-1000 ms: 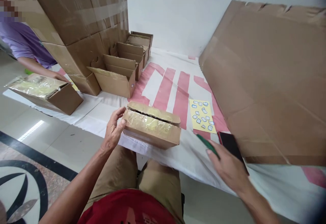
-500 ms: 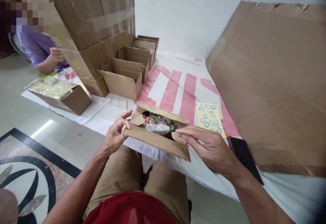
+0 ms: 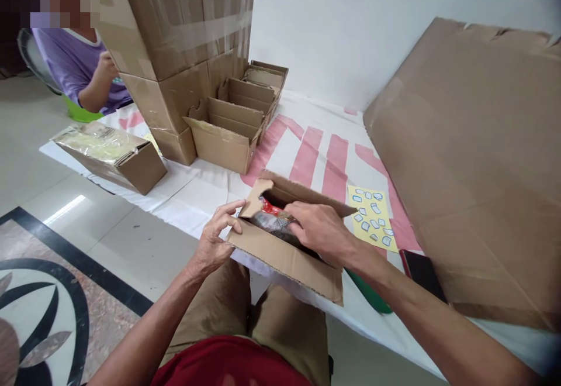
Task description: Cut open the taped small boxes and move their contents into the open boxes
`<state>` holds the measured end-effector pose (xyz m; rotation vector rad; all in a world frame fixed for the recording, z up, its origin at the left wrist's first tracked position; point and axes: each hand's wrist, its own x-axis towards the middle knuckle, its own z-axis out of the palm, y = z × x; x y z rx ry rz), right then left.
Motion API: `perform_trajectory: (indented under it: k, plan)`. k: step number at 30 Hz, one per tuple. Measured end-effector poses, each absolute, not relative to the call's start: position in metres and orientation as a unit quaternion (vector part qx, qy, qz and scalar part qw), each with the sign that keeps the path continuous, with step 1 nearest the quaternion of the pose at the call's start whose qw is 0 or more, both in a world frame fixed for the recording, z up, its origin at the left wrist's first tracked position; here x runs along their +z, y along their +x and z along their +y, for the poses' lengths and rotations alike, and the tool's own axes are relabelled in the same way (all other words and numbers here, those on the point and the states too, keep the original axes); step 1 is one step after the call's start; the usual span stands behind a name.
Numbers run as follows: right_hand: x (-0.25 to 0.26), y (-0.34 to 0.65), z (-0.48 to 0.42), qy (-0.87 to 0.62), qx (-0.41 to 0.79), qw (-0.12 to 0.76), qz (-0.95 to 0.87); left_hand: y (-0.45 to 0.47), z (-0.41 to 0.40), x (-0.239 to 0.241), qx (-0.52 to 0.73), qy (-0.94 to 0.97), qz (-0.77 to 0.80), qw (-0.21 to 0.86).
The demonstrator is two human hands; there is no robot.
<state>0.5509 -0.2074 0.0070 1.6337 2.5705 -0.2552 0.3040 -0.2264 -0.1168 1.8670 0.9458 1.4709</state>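
A small open cardboard box [image 3: 291, 262] with raised flaps is tilted at the table's front edge, above my lap. My left hand [image 3: 219, 231] grips its left end, with the thumb underneath and the fingers on the side and flap. Inside lies a shiny plastic packet [image 3: 268, 223] with red and clear parts and printed text. My right hand [image 3: 322, 231] reaches into the box from the right, its curled fingers closed on the packet. The fingertips and the packet's right part are hidden behind that hand.
A taped box [image 3: 142, 171] lies at left. Open boxes [image 3: 225, 143] line a tall cardboard stack [image 3: 175, 29]. Right of my hands are a yellow sticker sheet [image 3: 372, 217], a phone [image 3: 423, 275], a green object [image 3: 368, 292] and a large cardboard panel [image 3: 473, 164]. A co-worker [image 3: 74, 67] sits beyond the stack.
My right hand has moved from the box's right flap into the box, onto the packet. The box's flaps stand wider apart. The view has shifted slightly.
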Motion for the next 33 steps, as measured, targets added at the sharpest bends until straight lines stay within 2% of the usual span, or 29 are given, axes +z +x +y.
perform_trajectory:
  k: [5, 10, 12, 14, 16, 18, 20, 23, 25, 27, 29, 33]
  plan:
    - [0.006, 0.581, -0.224, 0.554, -0.171, -0.283, 0.764, 0.307, -0.226, -0.114, 0.550, 0.679, 0.385, 0.297]
    - [0.031, 0.598, -0.231, 0.533, -0.254, -0.500, 0.633, 0.318, -0.225, -0.108, 0.557, 0.654, 0.415, 0.299]
    - [0.049, 0.602, -0.233, 0.483, -0.236, -0.595, 0.597, 0.320, -0.227, -0.103, 0.552, 0.645, 0.432, 0.304]
    - [0.064, 0.605, -0.238, 0.437, -0.184, -0.650, 0.593, 0.318, -0.233, -0.094, 0.569, 0.619, 0.453, 0.296]
    - [0.073, 0.605, -0.247, 0.436, -0.089, -0.654, 0.612, 0.313, -0.242, -0.078, 0.611, 0.561, 0.473, 0.298]
    - [0.074, 0.602, -0.255, 0.444, 0.031, -0.625, 0.641, 0.306, -0.252, -0.058, 0.640, 0.485, 0.467, 0.370]
    - [0.069, 0.594, -0.262, 0.403, 0.132, -0.583, 0.693, 0.299, -0.258, -0.037, 0.611, 0.418, 0.407, 0.534]
    - [0.061, 0.578, -0.268, 0.293, 0.180, -0.514, 0.786, 0.290, -0.261, -0.016, 0.474, 0.338, 0.271, 0.766]
    - [0.056, 0.568, -0.269, 0.248, 0.171, -0.477, 0.826, 0.288, -0.261, -0.013, 0.422, 0.309, 0.236, 0.819]
    - [0.052, 0.563, -0.271, 0.242, 0.147, -0.456, 0.844, 0.289, -0.262, -0.014, 0.413, 0.305, 0.236, 0.825]
    - [0.047, 0.561, -0.275, 0.278, 0.089, -0.492, 0.820, 0.294, -0.265, -0.014, 0.437, 0.307, 0.234, 0.813]
    - [0.030, 0.553, -0.291, 0.367, -0.220, -0.600, 0.676, 0.317, -0.268, -0.006, 0.573, 0.285, 0.227, 0.734]
